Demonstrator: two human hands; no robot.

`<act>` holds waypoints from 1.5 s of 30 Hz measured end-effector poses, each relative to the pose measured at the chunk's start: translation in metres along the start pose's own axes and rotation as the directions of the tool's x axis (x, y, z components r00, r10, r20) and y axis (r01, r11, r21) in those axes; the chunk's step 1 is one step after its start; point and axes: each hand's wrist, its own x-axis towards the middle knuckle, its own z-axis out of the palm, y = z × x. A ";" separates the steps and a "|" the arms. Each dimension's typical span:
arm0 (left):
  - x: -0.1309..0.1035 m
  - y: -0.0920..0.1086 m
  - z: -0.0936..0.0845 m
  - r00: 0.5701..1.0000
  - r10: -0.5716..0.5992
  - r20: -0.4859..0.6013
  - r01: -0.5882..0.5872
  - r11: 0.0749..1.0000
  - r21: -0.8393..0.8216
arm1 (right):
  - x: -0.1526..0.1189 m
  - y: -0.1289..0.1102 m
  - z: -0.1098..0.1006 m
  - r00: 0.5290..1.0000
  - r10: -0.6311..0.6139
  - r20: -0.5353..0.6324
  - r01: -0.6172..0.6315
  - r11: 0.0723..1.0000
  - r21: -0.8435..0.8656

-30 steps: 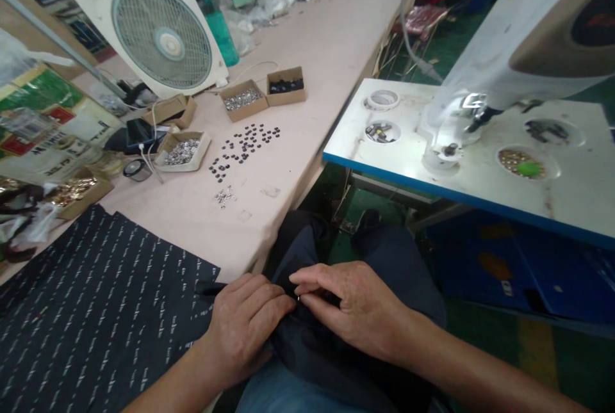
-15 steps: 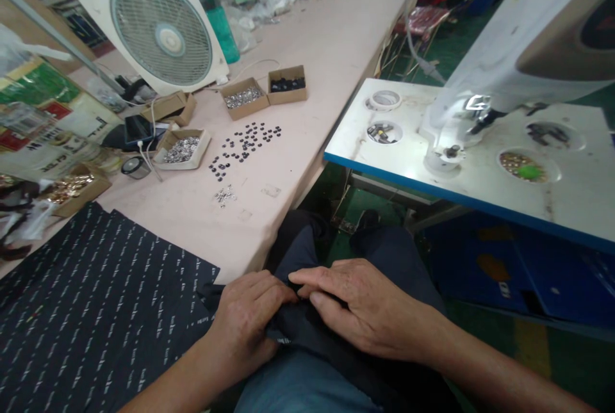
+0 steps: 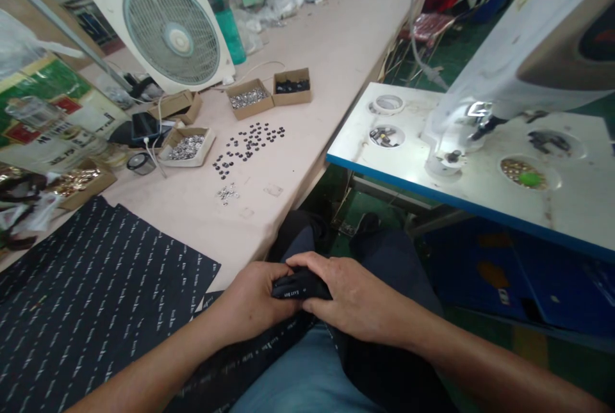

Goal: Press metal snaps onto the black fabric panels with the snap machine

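Both hands meet over the lap around a bunched fold of black fabric with small white lettering on it. My left hand grips the fold's left end, fingers wrapped round it. From the right, my right hand closes on the other end, thumb below and fingers above. The rest of this fabric hangs down over the lap. To the left, a dark printed cloth with rows of white lettering lies on the table.
On the pink table are a fan, scattered black snaps, a box of silver parts and a box of black parts. A white machine stands on a blue-edged worktop at right.
The fabric between my hands has been gathered into a thick fold with its lettering showing. Both hands have turned and now wrap round it. The view has shifted slightly.
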 end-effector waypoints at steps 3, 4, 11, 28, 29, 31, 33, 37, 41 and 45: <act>0.005 -0.001 -0.005 0.992 -0.014 0.126 0.034 0.988 -0.151 | 0.003 0.007 0.002 1.000 0.019 -0.014 -0.018 0.993 0.118; 0.006 0.000 -0.006 0.986 -0.014 0.163 0.044 0.982 -0.185 | 0.003 0.009 0.001 0.999 0.033 -0.005 -0.032 0.987 0.156; 0.007 0.001 -0.013 0.959 -0.011 0.285 0.102 0.946 -0.307 | 0.004 0.014 -0.002 0.989 0.116 0.091 -0.141 0.927 0.347; 0.004 -0.005 0.007 0.967 -0.101 0.234 0.210 0.838 -0.504 | 0.007 0.039 -0.003 0.959 0.161 0.233 -0.280 0.671 0.687; 0.004 -0.006 0.009 0.964 -0.094 0.247 0.215 0.822 -0.527 | 0.007 0.042 -0.005 0.955 0.158 0.249 -0.290 0.661 0.692; 0.005 -0.009 0.013 0.962 -0.063 0.266 0.210 0.791 -0.575 | 0.005 0.046 -0.012 0.948 0.151 0.280 -0.303 0.697 0.650; 0.007 -0.010 0.018 0.963 -0.038 0.267 0.198 0.769 -0.607 | 0.004 0.048 -0.022 0.945 0.138 0.297 -0.288 0.783 0.551; 0.014 -0.007 0.027 0.952 -0.029 0.305 0.220 0.759 -0.613 | 0.003 0.045 -0.050 0.947 0.104 0.305 -0.175 0.961 0.215; 0.026 -0.002 0.035 0.944 0.040 0.327 0.173 0.786 -0.594 | 0.010 0.035 -0.072 0.943 0.028 0.331 0.063 0.964 -0.259; 0.045 0.000 0.042 0.961 0.084 0.264 0.091 0.805 -0.587 | 0.037 0.021 -0.076 0.944 -0.034 0.328 0.273 0.639 -0.719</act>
